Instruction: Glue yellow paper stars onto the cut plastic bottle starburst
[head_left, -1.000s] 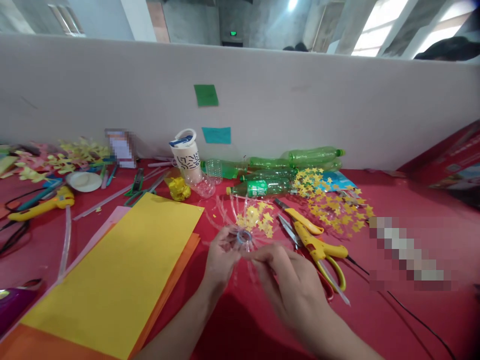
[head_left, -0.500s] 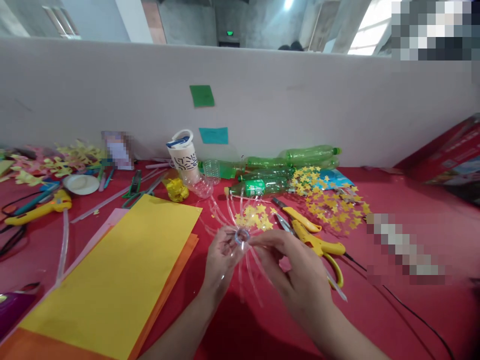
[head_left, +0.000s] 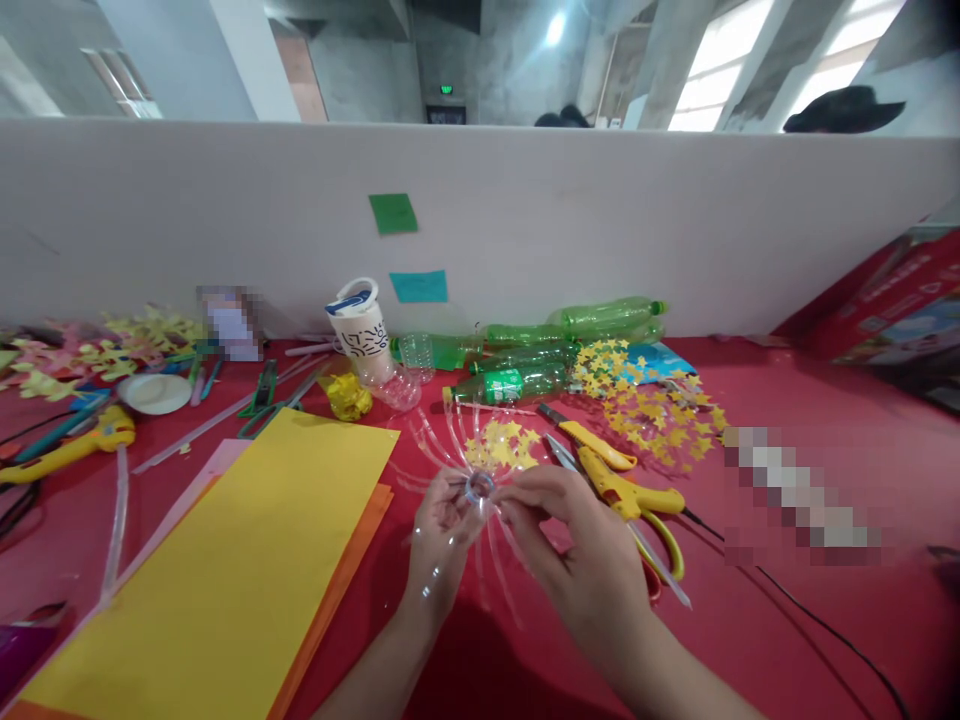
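Note:
A clear plastic bottle top (head_left: 480,487), cut into thin strips that fan outward, is held over the red table with its round neck facing me. My left hand (head_left: 442,530) is closed around its left side near the neck. With thumb and forefinger pinched together, my right hand (head_left: 574,535) grips at the right of the neck, by the base of a strip. Exactly what lies between those fingertips is too small to make out. Just beyond the hands lie yellow paper stars (head_left: 506,443). A yellow glue gun (head_left: 619,490) and scissors (head_left: 664,545) lie right of my right hand.
Yellow paper sheets (head_left: 225,560) cover the left front. Green plastic bottles (head_left: 525,380) and a white cup (head_left: 360,325) stand or lie along the partition (head_left: 600,210). A yellow cutter (head_left: 600,445), star-covered piece (head_left: 660,415), another glue gun (head_left: 82,445) and a white dish (head_left: 155,393) are around.
The camera view has tilted slightly up and shifted, so the table things sit a little lower and left. Both hands keep nearly the same hold on the bottle top.

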